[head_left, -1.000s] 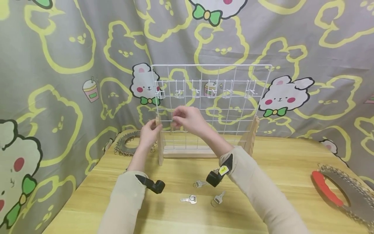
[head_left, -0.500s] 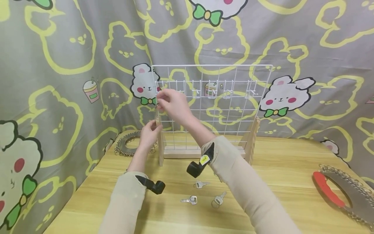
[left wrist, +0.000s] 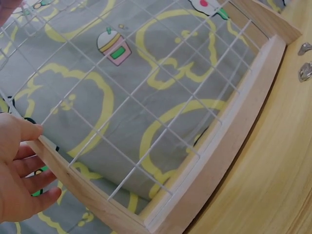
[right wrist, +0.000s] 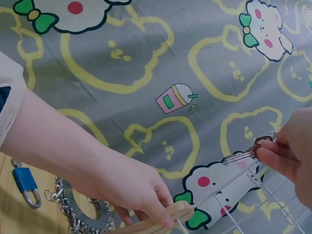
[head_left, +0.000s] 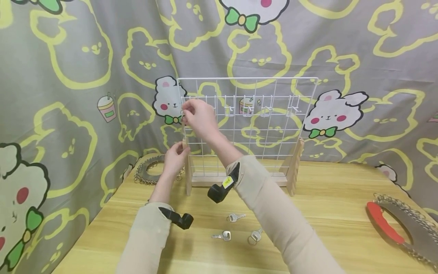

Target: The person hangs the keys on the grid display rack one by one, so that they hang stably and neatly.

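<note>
My right hand [head_left: 202, 118] pinches a metal key [right wrist: 240, 157] by its head at the left end of the white wire grid rack [head_left: 248, 78]. The key's blade points out past the fingertips, close to the grid's wires. With thumb and fingers my left hand [head_left: 175, 158] holds the top of the rack's left wooden post [head_left: 188, 180]. White hooks [head_left: 267, 111] hang in a row along the grid; the leftmost are hidden behind my right hand. On the table before the rack lie three loose keys, a far key [head_left: 236, 217], a left key [head_left: 224, 236] and a right key [head_left: 254, 236].
A grey metal ring edged with chain [head_left: 147, 169] lies behind the left post. By it is a blue padlock [right wrist: 24, 179]. At the right table edge lies another chain-edged ring with a red grip [head_left: 383, 222]. A patterned curtain [head_left: 113, 45] hangs behind the table.
My right hand has moved left and up from the grid's middle rows to the hook row at its left edge, slowing at the end. The left hand has stayed on the post.
</note>
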The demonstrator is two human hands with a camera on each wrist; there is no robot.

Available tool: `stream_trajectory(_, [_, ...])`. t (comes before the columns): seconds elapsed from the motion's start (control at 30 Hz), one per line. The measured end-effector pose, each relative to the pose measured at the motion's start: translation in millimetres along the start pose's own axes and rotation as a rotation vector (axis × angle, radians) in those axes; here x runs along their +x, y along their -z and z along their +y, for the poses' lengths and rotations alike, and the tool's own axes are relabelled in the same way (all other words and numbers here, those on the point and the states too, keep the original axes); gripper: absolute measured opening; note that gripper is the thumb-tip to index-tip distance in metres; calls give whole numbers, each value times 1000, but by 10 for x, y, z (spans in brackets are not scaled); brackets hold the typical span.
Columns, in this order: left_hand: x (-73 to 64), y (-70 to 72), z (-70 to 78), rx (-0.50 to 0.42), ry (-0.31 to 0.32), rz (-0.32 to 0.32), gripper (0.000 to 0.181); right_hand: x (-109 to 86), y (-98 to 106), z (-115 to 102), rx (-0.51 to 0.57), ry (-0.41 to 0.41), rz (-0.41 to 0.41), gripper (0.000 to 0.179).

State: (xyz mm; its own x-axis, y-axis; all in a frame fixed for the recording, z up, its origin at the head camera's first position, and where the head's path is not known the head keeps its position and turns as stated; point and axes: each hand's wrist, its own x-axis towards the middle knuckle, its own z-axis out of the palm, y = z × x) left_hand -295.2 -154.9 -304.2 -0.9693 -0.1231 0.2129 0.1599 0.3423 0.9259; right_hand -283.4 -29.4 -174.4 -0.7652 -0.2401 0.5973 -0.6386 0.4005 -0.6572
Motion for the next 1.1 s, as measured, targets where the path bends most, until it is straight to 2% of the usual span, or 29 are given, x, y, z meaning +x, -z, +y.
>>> stream_trajectory(0.2, [2,-8,-11,-1,-8,0,45,7,-11,22,-46,-14,-15,15])
stream_trajectory(0.47, [-16,-4,14,11,3,1,46,-15,2,44,-57,17,19,10])
stream_trajectory(0.7, [-12,-4,2,4,8,0,46,-75,61,52,-53,42,-36,11])
stream_trajectory(0.93, [-3,1,-11,2,16,-4,47,-212,169,147,-47,85,-72,11])
stream_trajectory(1.1, [-2,1,8,-4,19,-3,47,-385,277,300,-19,41,-100,9])
